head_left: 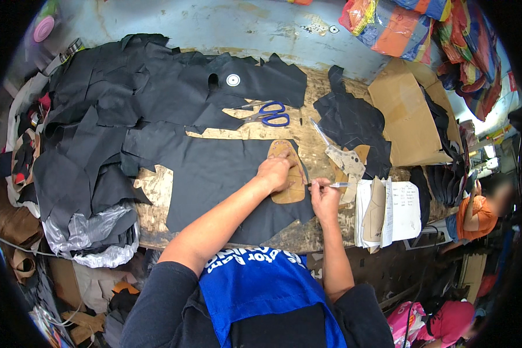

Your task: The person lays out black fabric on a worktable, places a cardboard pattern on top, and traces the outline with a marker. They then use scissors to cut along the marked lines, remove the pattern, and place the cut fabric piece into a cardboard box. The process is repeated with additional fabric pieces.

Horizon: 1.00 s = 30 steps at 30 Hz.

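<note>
A brown sole-shaped template (288, 194) lies on a wide sheet of black leather (226, 168). My left hand (275, 172) presses down on the middle of the template, its fingers spread over the surface. In my right hand (325, 201) is a slim pen (341, 184), pinched between thumb and fingers. The pen's tip points left, at the template's right edge; whether it touches the leather I cannot tell.
Blue-handled scissors (274, 114) lie beyond the sheet. Black leather pieces are heaped at the left (93, 127). To the right are pattern pieces (347, 162), an open notebook (403, 211) and a cardboard box (409, 116). Farther right is a person in orange (472, 217).
</note>
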Motion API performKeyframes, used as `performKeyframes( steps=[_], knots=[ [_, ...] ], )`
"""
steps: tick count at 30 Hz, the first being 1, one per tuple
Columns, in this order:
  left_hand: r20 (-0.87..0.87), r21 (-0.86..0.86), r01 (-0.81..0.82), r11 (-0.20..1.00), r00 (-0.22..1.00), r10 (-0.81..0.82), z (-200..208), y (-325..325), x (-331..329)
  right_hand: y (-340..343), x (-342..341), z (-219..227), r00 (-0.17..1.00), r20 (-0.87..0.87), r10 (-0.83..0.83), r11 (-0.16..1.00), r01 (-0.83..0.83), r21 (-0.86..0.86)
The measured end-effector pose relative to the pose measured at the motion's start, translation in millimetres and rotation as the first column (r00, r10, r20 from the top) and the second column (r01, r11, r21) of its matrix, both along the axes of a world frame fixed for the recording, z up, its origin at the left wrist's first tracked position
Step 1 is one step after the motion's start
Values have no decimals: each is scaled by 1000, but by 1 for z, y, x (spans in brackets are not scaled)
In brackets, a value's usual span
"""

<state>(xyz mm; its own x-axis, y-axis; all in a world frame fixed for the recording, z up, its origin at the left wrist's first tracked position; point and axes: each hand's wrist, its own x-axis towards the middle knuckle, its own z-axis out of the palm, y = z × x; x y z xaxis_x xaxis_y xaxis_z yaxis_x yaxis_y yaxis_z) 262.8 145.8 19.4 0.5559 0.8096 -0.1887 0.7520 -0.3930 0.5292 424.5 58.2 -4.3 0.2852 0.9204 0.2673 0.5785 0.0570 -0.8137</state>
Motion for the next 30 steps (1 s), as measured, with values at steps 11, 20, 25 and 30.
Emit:
performKeyframes(
  steps=[11, 20, 25, 30],
  knots=[
    [102, -28, 20, 999, 995, -17, -9, 9, -4, -34, -16, 35, 867, 452, 209, 977, -202, -65],
    [388, -325, 159, 932, 922, -22, -22, 41, -29, 3, -64, 8, 931, -261, 255, 945, -297, -136],
    [397, -284, 189, 940, 916, -64, -22, 41, -31, 9, -74, 11, 944, 1, 329, 940, -328, -98],
    [427, -354, 142, 924, 904, 25, -25, 40, -28, 2, -73, 7, 959, -16, 283, 943, -281, -176]
  ],
)
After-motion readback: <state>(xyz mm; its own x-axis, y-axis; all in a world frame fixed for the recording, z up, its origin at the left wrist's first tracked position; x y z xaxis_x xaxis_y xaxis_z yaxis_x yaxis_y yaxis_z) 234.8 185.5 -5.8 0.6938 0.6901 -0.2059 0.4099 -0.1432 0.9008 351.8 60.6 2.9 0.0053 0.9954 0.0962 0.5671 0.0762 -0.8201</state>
